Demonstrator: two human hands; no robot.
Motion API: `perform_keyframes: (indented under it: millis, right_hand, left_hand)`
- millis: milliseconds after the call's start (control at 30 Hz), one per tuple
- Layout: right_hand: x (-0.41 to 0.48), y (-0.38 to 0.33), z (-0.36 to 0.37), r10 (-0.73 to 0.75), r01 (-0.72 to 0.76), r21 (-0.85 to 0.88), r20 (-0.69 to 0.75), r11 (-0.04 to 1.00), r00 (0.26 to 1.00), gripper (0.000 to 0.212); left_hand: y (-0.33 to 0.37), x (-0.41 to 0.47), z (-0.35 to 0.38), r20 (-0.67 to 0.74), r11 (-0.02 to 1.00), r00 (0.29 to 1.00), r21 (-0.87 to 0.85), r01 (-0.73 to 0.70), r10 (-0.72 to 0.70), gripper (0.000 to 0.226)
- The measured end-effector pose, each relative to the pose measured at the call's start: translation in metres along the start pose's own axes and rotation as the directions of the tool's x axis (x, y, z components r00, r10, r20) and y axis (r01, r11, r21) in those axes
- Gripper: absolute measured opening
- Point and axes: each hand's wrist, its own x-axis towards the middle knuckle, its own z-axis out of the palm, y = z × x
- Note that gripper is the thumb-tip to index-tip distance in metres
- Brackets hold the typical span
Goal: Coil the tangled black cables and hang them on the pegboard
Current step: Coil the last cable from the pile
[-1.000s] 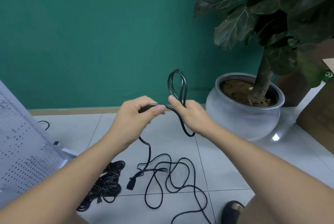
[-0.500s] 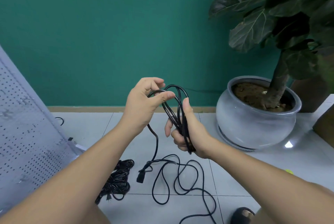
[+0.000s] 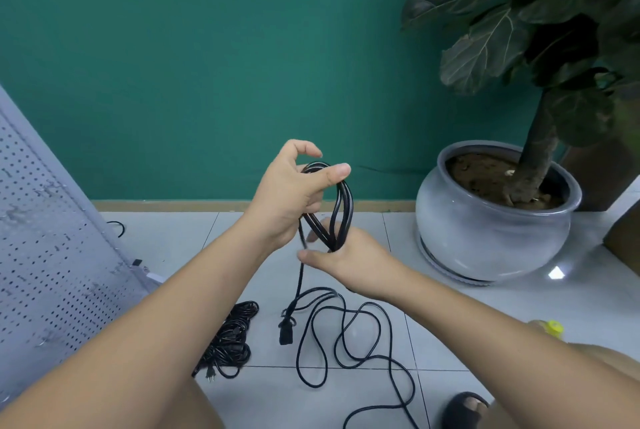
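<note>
A grey pegboard (image 3: 52,255) leans at the far left. Near its foot a tied bundle (image 3: 230,342) of black cables lies on the tiled floor (image 3: 433,342). At centre the left hand (image 3: 287,193) is raised, thumb and fingers curled over the top of several upright loops of the cable (image 3: 343,207). Just below it the right hand (image 3: 349,262) grips the bottom of the same loops, so both hands clamp one coil, close together. The rest of the cable hangs down and sprawls loose on the floor, its plug (image 3: 285,333) beside the bundle. To the right a grey pot (image 3: 485,241) holds a plant (image 3: 519,30).
</note>
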Motion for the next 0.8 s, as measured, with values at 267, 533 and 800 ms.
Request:
perform_keyframes:
  millis: [267, 533, 800]
  right_hand:
    - [0.009, -0.008, 0.001, -0.023, 0.020, -0.059, -0.052, 0.998, 0.998, 0.042]
    - [0.008, -0.005, -0.014, 0.015, -0.024, -0.078, -0.108, 0.997, 0.994, 0.056]
    - [0.012, 0.005, -0.047, 0.029, -0.008, 0.080, -0.272, 0.997, 0.962, 0.053]
  left_hand:
    - [0.004, 0.006, 0.019, 0.026, 0.997, 0.999, -0.074, -0.036, 0.038, 0.019]
    - [-0.004, 0.012, 0.019, 0.017, 0.988, 0.991, 0.077, -0.133, 0.132, 0.029]
    - [-0.076, 0.015, -0.009, 0.151, 0.875, 0.964, 0.468, 0.126, -0.220, 0.030]
